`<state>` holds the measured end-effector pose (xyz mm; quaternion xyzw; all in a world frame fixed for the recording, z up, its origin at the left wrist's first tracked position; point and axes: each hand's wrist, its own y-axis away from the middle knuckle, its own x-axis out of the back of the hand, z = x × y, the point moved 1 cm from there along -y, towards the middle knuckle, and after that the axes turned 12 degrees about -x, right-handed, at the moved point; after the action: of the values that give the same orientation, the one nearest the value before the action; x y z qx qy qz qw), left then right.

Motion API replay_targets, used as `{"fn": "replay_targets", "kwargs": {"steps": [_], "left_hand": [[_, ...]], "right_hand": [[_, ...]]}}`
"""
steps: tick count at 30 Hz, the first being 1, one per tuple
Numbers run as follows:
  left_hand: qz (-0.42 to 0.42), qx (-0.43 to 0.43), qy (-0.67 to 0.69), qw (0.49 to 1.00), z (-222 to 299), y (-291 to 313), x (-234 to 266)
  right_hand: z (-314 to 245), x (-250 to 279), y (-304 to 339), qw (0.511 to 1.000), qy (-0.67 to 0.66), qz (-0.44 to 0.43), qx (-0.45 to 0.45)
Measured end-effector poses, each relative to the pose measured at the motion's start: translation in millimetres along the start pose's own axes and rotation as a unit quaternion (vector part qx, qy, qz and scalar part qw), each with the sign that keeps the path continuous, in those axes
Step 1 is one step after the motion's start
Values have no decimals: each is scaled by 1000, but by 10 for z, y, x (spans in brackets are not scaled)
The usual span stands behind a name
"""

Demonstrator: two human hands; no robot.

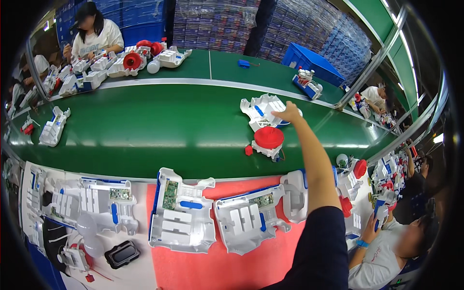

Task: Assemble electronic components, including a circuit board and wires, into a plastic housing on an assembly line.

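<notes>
Stretched out over the green conveyor, my right hand (288, 113) is at the right edge of a white plastic housing half (252, 107), fingers closed on its rim. Inside that housing is a blue strip, and a pale cable runs near my fingers. Just below it on the belt sits a white part with a round red funnel-shaped piece (268, 137). A small red block (248, 150) lies beside it. On the red mat (174, 270) near me rest two more white housing halves (182, 227) (244, 222), open side up, with green circuit boards. My left hand is out of view.
White housings (99, 203), round white parts (87, 226) and a black tray-like object (122, 254) lie on the left of the bench. Another housing (54, 126) is on the belt's left. A blue bin (314, 63) stands beyond. Co-workers sit across at left and close at right.
</notes>
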<state>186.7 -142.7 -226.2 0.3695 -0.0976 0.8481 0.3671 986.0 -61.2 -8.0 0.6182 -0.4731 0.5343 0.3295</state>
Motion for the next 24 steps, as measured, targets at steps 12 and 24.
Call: {"fn": "replay_targets", "kwargs": {"steps": [12,24], "left_hand": [[122,-303,-203,923,410,-405,225],[263,-514,-427,696,858,-592,632]], "right_hand": [[-29,-391,-425,999,48,4,-26],[266,1297,-164,981,46,181,-61]]}}
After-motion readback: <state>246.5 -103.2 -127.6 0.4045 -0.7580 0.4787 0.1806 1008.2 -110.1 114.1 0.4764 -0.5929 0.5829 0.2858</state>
